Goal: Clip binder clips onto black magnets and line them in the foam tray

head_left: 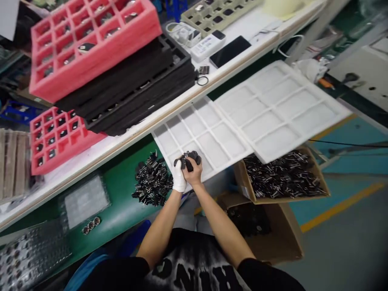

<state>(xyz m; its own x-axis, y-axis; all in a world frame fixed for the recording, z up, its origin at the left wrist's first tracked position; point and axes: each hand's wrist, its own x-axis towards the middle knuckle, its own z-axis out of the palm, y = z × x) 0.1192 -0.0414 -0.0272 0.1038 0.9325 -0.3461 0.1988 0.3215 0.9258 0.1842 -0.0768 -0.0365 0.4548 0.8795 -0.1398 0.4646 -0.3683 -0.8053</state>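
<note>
My left hand, in a white glove, is closed around one side of a small black part. My bare right hand grips its other side, with the fingers bent over the top. The fingers cover much of the part, so its exact kind is unclear. Both hands are over the near edge of a white divided tray. Just left of them, a heap of black binder clips with metal wire handles lies on the green table surface.
A second white tray overlaps the first. At right, a cardboard box holds many binder clips, above another open box. Pink foam trays and black trays are stacked on the shelf beside a phone. Clear plastic trays lie at left.
</note>
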